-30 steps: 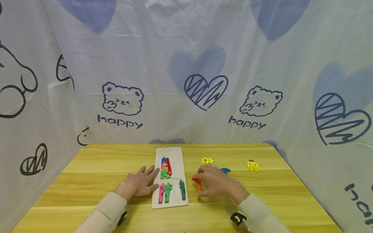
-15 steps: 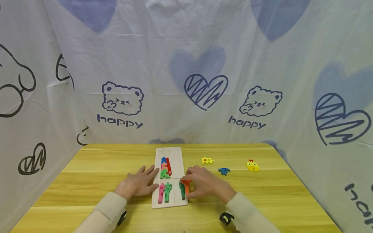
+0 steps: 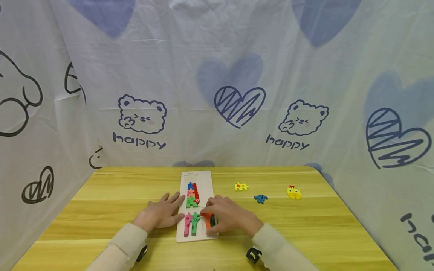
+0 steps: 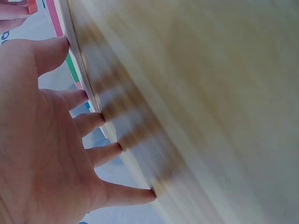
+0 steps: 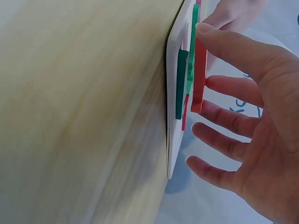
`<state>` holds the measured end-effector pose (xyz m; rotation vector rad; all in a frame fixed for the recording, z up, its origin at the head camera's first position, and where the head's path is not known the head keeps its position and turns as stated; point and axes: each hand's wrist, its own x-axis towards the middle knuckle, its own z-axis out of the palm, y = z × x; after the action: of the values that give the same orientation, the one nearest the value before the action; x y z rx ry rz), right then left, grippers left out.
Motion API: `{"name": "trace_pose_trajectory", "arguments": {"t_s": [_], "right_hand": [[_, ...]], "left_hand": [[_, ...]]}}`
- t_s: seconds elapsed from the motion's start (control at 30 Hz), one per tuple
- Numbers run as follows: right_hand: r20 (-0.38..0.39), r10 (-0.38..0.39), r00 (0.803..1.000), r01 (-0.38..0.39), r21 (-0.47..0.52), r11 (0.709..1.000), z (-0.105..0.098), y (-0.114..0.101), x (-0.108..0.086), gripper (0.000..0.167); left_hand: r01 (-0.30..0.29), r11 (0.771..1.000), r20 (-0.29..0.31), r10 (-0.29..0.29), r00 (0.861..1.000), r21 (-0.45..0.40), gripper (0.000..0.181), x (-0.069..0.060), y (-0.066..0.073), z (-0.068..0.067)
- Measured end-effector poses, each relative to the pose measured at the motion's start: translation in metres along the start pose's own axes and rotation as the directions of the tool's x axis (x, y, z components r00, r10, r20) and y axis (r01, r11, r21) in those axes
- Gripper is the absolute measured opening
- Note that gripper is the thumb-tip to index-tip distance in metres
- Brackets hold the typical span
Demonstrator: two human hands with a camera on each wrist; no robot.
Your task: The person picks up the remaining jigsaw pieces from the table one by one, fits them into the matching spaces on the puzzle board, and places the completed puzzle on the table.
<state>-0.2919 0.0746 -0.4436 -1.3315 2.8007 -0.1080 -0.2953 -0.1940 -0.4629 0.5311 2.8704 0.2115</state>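
The white puzzle board [image 3: 206, 188] lies on the table with pink [image 3: 187, 225] and green [image 3: 194, 224] leg pieces and a column of coloured pieces [image 3: 191, 195] in it. My left hand [image 3: 161, 213] lies spread at its left edge, thumb and index fingertip touching the board. Between thumb and fingers my right hand [image 3: 232, 216] pinches an orange piece [image 3: 207, 221] over the lower right part of the board. In the right wrist view the orange piece [image 5: 199, 74] stands just above the board surface, beside a dark green piece [image 5: 181, 84].
To the right of the board lie a yellow piece [image 3: 241, 186], a blue piece [image 3: 260, 199] and a yellow giraffe head [image 3: 293, 192] on the wooden table [image 3: 325, 226]. A patterned cloth [image 3: 190, 128] hangs behind the table.
My right hand has moved left with the orange piece, from the table beside the board to over the board's lower part. The left hand has not moved.
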Motion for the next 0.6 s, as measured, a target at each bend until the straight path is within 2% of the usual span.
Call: {"name": "trace_pose_trajectory", "arguments": {"t_s": [0.4,0.6], "right_hand": [[0.042,0.019,0.999,-0.018,-0.002,1.000,0.0078,-0.0042,0.0090,0.057],[0.040,0.019,0.999,-0.019,-0.005,1.000,0.0089,-0.0041,0.0108,0.059]], "left_hand": [[0.003,1.000,0.010,-0.002,1.000,-0.006,0.073,0.0003,-0.0006,0.0013],[0.000,1.000,0.007,0.000,1.000,-0.004,0.073,0.0005,-0.0010,0.0015]]}}
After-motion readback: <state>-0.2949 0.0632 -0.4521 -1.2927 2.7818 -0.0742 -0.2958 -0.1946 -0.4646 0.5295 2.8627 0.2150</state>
